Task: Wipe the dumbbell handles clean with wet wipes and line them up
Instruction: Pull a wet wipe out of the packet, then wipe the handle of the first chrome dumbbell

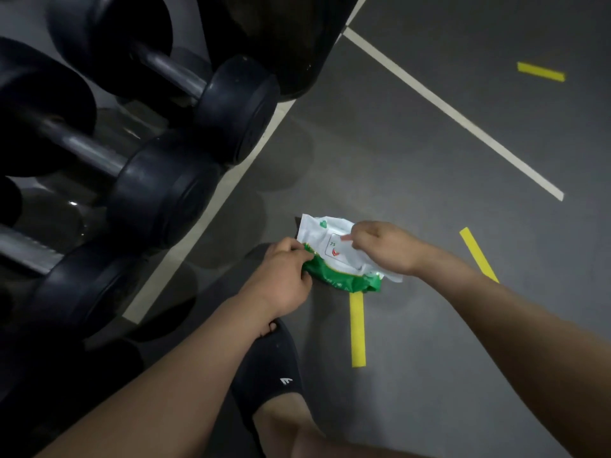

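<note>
While my left hand (281,272) holds the green edge of the wipe pack (330,256) low in the frame, my right hand (383,249) pinches something white at its top. I should hold the pack still and pull slowly so only one wipe comes out. I cannot tell if that white bit is the flap or a wipe. The dumbbells (165,190) wait at the left, partly cut off.

Centre of frame, wet-wipe pack (330,231): the number "75" is printed in green inside a thin outlined box on the white face. A red mark is seen under it, unreadable. Lower centre, black slipper (271,358): a small white logo is carried, no letters made out.
</note>
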### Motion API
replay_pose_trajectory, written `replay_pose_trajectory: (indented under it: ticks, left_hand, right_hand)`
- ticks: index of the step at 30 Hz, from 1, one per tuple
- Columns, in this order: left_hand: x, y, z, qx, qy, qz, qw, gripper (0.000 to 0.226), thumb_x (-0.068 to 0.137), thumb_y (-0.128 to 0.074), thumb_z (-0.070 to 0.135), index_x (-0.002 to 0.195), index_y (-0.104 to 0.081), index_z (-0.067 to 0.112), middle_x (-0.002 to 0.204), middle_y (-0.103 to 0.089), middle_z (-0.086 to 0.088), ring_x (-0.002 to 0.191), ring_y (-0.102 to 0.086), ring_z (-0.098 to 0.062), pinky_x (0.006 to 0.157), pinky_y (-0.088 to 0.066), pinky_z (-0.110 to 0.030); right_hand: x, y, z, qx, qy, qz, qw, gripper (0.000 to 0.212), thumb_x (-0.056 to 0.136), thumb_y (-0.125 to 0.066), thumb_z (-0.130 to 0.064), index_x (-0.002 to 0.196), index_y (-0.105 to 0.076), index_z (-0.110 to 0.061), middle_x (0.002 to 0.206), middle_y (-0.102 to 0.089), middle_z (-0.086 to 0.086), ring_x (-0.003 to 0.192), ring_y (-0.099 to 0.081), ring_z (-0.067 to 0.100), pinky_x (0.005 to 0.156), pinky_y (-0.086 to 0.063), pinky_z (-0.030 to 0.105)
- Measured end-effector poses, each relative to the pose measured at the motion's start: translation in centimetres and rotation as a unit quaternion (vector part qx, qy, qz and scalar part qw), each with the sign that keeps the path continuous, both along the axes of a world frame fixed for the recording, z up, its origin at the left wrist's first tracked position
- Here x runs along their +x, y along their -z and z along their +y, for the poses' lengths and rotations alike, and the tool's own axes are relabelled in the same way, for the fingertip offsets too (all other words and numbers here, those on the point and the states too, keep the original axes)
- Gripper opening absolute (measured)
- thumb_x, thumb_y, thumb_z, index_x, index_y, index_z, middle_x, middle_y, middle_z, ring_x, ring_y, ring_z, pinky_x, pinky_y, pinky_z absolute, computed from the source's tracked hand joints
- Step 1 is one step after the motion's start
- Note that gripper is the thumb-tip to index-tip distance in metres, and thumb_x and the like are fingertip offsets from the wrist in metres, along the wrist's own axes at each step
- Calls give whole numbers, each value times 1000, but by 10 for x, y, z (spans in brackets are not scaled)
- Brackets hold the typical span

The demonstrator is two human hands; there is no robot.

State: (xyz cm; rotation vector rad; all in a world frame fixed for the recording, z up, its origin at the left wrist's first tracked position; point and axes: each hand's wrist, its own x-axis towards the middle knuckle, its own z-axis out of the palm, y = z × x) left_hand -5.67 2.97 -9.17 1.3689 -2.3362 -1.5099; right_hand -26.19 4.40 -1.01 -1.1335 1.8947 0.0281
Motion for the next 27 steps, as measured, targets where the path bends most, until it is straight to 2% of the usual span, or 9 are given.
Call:
replay_pose_trajectory:
  ticks: [2, 4, 6, 8, 11, 17, 21, 24, 27]
  left_hand:
    - [3, -11, -11, 21, -85, 18, 996, 34, 91, -61, 19, 124, -67, 15, 124, -57, 1, 121, -52, -16, 101, -32, -13]
    - [10, -24, -23, 127, -198, 47, 971, 33, 88, -64, 28, 119, -68, 23, 115, -66, 7, 111, -61, -12, 100, -41, -21]
    - [22, -44, -34, 293, -290, 136, 901, 32, 83, -67, 37, 111, -70, 22, 105, -73, 5, 106, -66, -15, 104, -48, -36]
    - [41, -72, -40, 369, -332, 236, 836, 16, 90, -64, 30, 97, -72, 18, 92, -75, -1, 96, -70, -20, 101, -51, -43]
    - [80, -107, -52, 293, -384, 297, 824, 13, 93, -66, 22, 84, -75, 19, 92, -76, -9, 89, -70, -24, 96, -52, -50]
    - [185, -161, -79, 196, -487, 320, 789, 10, 99, -59, 9, 89, -62, 7, 95, -72, -18, 96, -71, -34, 90, -57, -46]
    - [272, -198, -83, 129, -556, 281, 772, 11, 91, -67, 16, 81, -62, 15, 83, -70, -15, 84, -69, -32, 87, -59, -52]
    - [335, -218, -76, 85, -583, 239, 772, 13, 78, -68, 28, 80, -60, 18, 77, -67, -10, 73, -63, -27, 85, -56, -59]
    - [387, -234, -61, 66, -598, 224, 767, 15, 92, -67, 23, 92, -55, 13, 89, -67, -16, 72, -63, -27, 81, -57, -48]
  right_hand:
    - [9, -9, -13, -57, 29, -37, 997, 19, 98, -50, -17, 85, -60, -8, 75, -57, -8, 72, -52, 5, 63, -39, 15]
    - [27, -20, -26, -98, 60, -123, 986, 20, 95, -55, -14, 75, -55, -14, 62, -47, -11, 62, -43, 7, 60, -35, 23]
    - [48, -31, -37, -116, 89, -246, 958, 16, 88, -60, -19, 73, -55, -18, 65, -46, 2, 64, -41, 18, 60, -30, 29]
    - [69, -41, -47, -124, 115, -359, 918, 13, 83, -64, -25, 79, -57, -15, 77, -46, 13, 73, -37, 27, 66, -30, 39]
    - [104, -55, -65, -125, 109, -429, 888, 21, 83, -73, -22, 88, -58, -8, 89, -50, 20, 83, -40, 33, 70, -32, 46]
    - [200, -89, -112, -104, 74, -480, 868, 26, 79, -70, -3, 85, -49, -16, 74, -54, 6, 62, -51, 15, 60, -41, 28]
    - [281, -122, -139, -55, 29, -499, 864, 36, 87, -63, 12, 112, -50, -11, 72, -61, 7, 55, -62, 11, 52, -51, 21]
    - [347, -144, -152, -50, -38, -474, 878, 38, 88, -66, 9, 120, -52, -6, 77, -60, 13, 68, -64, 20, 70, -57, 37]
    - [413, -164, -155, -44, -95, -452, 886, 34, 77, -83, -6, 101, -62, -15, 85, -53, 28, 83, -52, 29, 73, -40, 42]
